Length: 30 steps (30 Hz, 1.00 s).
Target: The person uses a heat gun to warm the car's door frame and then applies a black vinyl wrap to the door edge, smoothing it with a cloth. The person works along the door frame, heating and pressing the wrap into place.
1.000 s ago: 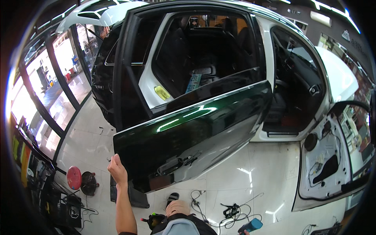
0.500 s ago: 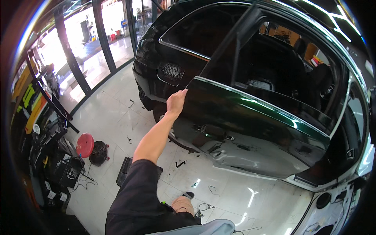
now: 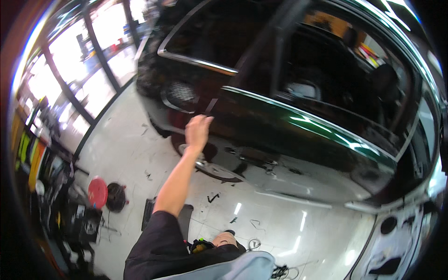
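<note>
My left hand (image 3: 197, 133) is at the rear edge of a dark green car door (image 3: 266, 119), its fingers bent closed around that edge, just below the bright window trim (image 3: 308, 120). The fingertips are partly blurred. The door stands slightly out from the car's rear side panel (image 3: 158, 70), and its window trim does not line up with the panel's trim. Behind my hand, a round recess with a patterned surface (image 3: 181, 92) shows in the panel. Below it, part of the rear wheel (image 3: 210, 168) is visible. My right hand is out of view.
A red round stool top (image 3: 98, 192) and a black round base (image 3: 115, 197) are on the pale tiled floor at left, near shelves of parts and tools. Black scraps (image 3: 213, 198) and cables (image 3: 282, 271) lie about. A stripped door panel (image 3: 394, 238) stands at lower right.
The door's rear edge has come closer to the side panel, with my left hand still on it. The view has shifted, and more of the rear wheel shows.
</note>
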### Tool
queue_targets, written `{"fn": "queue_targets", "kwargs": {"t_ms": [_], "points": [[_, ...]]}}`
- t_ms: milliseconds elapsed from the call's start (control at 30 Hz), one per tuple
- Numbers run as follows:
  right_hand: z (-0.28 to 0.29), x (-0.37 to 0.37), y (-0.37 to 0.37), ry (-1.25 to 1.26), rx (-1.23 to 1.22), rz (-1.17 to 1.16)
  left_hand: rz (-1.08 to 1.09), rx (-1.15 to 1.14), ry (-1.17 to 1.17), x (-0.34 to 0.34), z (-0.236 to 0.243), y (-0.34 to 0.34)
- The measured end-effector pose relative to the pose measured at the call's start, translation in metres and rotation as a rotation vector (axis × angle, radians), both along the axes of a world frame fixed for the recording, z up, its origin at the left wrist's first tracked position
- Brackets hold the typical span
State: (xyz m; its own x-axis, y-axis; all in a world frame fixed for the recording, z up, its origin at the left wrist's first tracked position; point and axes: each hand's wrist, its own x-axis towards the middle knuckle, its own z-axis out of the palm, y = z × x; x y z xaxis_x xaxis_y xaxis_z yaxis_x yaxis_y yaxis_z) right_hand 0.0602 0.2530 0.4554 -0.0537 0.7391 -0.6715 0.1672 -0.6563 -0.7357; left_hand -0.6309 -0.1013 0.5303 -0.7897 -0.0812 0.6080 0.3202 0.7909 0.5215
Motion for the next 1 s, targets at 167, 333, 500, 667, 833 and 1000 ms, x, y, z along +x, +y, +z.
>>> {"fn": "queue_targets", "kwargs": {"t_ms": [167, 333, 500, 667, 833, 1000], "points": [[0.005, 0.024, -0.012, 0.039, 0.013, -0.203, 0.005, 0.346, 0.015, -0.001, -0.045, -0.013], [-0.004, 0.043, -0.01, 0.059, 0.145, -0.12, -0.026, 0.66, -0.135, -0.014, -0.056, -0.005], [-0.067, 0.096, 0.016, -0.091, 0.291, 0.207, -0.007, 0.688, -0.171, -0.019, -0.059, -0.018], [-0.043, 0.062, 0.031, 0.034, -0.021, 0.04, -0.092, 0.672, -0.241, -0.01, -0.052, -0.027], [-0.033, -0.017, 0.028, 0.023, -0.048, 0.203, -0.153, 0.431, -0.262, -0.014, -0.036, -0.027], [-0.025, -0.054, 0.016, 0.007, -0.021, 0.282, -0.215, 0.469, -0.238, -0.008, -0.054, -0.035]]}}
